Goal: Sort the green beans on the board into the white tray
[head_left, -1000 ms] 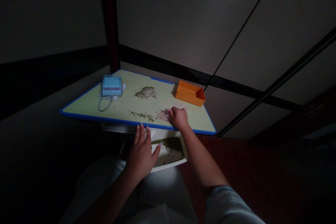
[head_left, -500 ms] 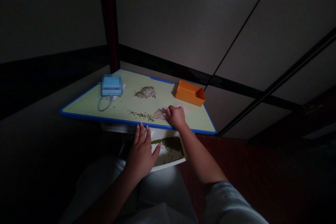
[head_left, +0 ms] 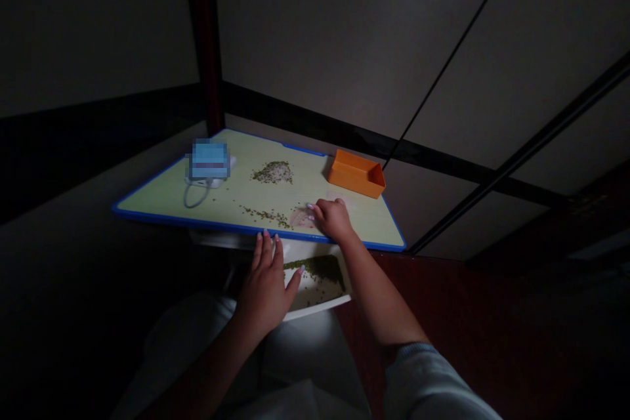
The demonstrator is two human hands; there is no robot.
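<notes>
My left hand (head_left: 266, 285) has its fingers apart, the tips at the blue front edge of the small table (head_left: 231, 213) and the thumb over a white tray (head_left: 315, 310). Green beans (head_left: 322, 268), as they look, lie heaped along the tray's far side. On the tabletop my right hand (head_left: 332, 218) is closed, thumb and fingers drawn together; what is in them, if anything, is hidden. Just left of it are a pale pinkish patch (head_left: 301, 218) and a scattered strip of green beans (head_left: 270, 215). A mixed pile of green and whitish grains (head_left: 273, 172) lies farther back.
An orange open box (head_left: 355, 175) stands at the table's back right. At the left sits a blurred blue object (head_left: 209, 159) with a white cable loop (head_left: 195, 203). Dark wall panels (head_left: 315, 46) rise behind the table.
My right hand has shifted very slightly to the right, and a few beans now show nearer the pinkish patch. My left hand stays at the table edge.
</notes>
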